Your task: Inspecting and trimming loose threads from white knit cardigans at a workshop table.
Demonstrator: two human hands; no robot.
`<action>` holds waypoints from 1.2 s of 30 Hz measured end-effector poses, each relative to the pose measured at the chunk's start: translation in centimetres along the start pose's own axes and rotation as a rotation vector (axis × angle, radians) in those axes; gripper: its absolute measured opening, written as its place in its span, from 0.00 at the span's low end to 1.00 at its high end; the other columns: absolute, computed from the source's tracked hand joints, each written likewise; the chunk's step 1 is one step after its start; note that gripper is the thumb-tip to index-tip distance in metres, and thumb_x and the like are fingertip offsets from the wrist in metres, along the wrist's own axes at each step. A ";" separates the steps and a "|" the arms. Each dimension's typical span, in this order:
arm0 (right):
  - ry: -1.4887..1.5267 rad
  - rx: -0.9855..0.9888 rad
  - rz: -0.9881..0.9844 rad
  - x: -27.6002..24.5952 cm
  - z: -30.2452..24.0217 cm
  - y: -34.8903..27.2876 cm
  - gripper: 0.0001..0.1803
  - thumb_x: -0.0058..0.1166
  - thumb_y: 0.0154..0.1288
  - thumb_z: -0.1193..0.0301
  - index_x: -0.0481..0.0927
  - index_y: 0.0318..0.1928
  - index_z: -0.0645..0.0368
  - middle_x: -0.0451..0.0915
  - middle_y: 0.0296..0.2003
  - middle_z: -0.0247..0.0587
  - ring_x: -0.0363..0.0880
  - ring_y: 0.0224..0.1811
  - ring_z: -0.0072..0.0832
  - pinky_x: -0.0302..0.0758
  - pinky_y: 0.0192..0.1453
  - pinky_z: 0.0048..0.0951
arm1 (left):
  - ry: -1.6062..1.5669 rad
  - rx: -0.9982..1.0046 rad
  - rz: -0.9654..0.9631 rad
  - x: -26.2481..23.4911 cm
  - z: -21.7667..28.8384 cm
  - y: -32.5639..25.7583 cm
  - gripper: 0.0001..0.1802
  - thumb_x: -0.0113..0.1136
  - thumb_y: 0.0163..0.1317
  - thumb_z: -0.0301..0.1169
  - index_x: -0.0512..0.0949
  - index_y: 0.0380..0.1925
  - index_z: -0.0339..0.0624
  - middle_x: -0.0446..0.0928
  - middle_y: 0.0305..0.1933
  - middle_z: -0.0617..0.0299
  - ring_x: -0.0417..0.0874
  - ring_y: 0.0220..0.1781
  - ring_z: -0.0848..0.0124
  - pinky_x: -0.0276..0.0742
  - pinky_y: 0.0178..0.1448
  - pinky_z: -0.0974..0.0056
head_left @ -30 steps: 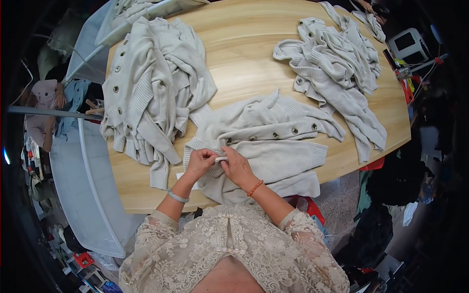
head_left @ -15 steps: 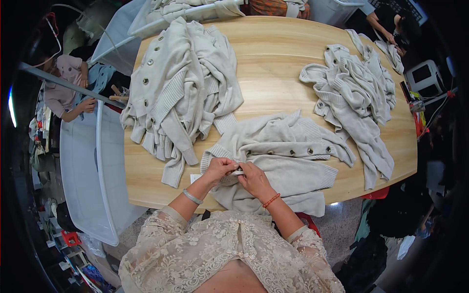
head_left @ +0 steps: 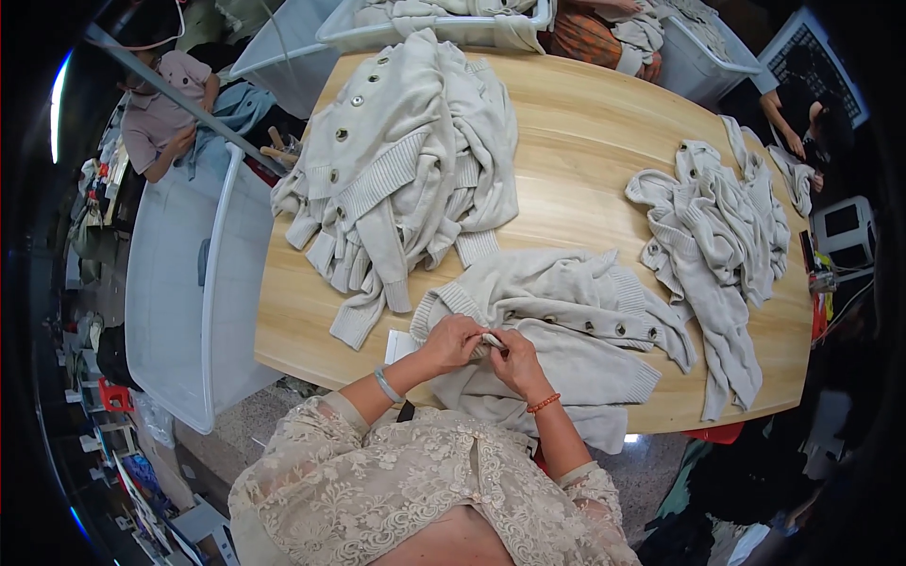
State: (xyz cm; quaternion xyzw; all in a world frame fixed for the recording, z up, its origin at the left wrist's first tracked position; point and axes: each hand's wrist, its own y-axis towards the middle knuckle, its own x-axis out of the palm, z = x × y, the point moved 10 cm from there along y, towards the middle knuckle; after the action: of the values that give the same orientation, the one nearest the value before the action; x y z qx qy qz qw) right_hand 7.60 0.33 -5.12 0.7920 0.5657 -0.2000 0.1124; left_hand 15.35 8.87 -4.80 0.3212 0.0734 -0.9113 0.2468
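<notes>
A pale grey button-front cardigan (head_left: 557, 283) lies on the near side of the worktop (head_left: 585, 151), its sleeves stretched to the right. The left hand (head_left: 453, 342) and right hand (head_left: 518, 363) both pinch a small fold at its left part, fingertips almost meeting; the fingers cover most of that fold. Compared with half a second ago, the hands keep to the same part of the cardigan, while the view has swung, showing more of the far side. The left sleeve of a pile of cardigans (head_left: 406, 123) lies near the working spot, and a white paper slip (head_left: 400, 346) sits just beside the left hand. Farther right is a loose heap of knitwear (head_left: 717, 222). A translucent plastic bin (head_left: 165, 311) stands left of the worktop, a metal pole (head_left: 179, 94) slanting above it; a filled tub (head_left: 444, 38) stands at the far edge. A seated co-worker (head_left: 156, 123) in a pink top handles blue cloth at the left. The knit looks soft and matt, with ribbed cuffs and hems and round dark buttons (head_left: 620, 331); the worktop is smooth, wood-grained and curved in outline, and the wearer's top (head_left: 444, 481) is beige floral lace.
</notes>
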 end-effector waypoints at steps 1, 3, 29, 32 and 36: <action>0.003 0.008 -0.003 0.0 -0.1 -0.1 0.14 0.54 0.55 0.81 0.80 0.44 0.62 0.77 0.31 0.49 0.79 0.31 0.41 0.75 0.37 0.34 | -0.035 -0.043 0.031 -0.1 -0.4 -0.2 0.08 0.58 0.56 0.25 0.82 0.35 0.39 0.80 0.30 0.52 0.80 0.36 0.54 0.75 0.43 0.55; -0.017 -0.021 0.021 -0.1 0.3 -0.3 0.13 0.53 0.56 0.81 0.80 0.43 0.63 0.77 0.31 0.49 0.79 0.31 0.41 0.75 0.36 0.33 | -0.070 -0.086 0.066 -0.2 -0.9 -0.5 0.07 0.58 0.56 0.25 0.82 0.34 0.39 0.80 0.31 0.52 0.80 0.36 0.54 0.75 0.43 0.56; -0.393 0.195 0.049 1.2 6.4 -2.9 0.05 0.50 0.59 0.75 0.73 0.36 0.62 0.76 0.36 0.52 0.80 0.37 0.50 0.76 0.41 0.47 | 0.239 -0.042 -0.276 7.9 -2.3 6.4 0.14 0.63 0.49 0.24 0.76 0.38 0.41 0.74 0.35 0.49 0.78 0.38 0.49 0.74 0.42 0.50; -0.329 0.155 0.087 0.6 5.3 -2.6 0.08 0.47 0.58 0.78 0.71 0.39 0.63 0.76 0.37 0.53 0.79 0.39 0.51 0.76 0.42 0.48 | 0.122 -0.055 -0.278 7.9 -3.7 6.5 0.09 0.65 0.49 0.24 0.77 0.31 0.39 0.78 0.29 0.50 0.81 0.32 0.54 0.77 0.37 0.56; -0.295 0.136 0.097 0.4 4.6 -2.2 0.09 0.45 0.59 0.78 0.70 0.42 0.61 0.77 0.38 0.53 0.79 0.40 0.50 0.76 0.42 0.48 | -0.336 -0.326 -0.384 9.6 -6.5 5.7 0.04 0.65 0.54 0.24 0.79 0.26 0.34 0.81 0.25 0.58 0.81 0.26 0.73 0.77 0.33 0.69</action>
State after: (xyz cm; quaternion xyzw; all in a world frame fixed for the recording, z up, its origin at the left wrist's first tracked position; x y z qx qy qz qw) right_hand 4.81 -0.46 -9.34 0.7861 0.4895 -0.3463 0.1501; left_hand 15.27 1.94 -15.72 0.1023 0.2361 -0.9579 0.1270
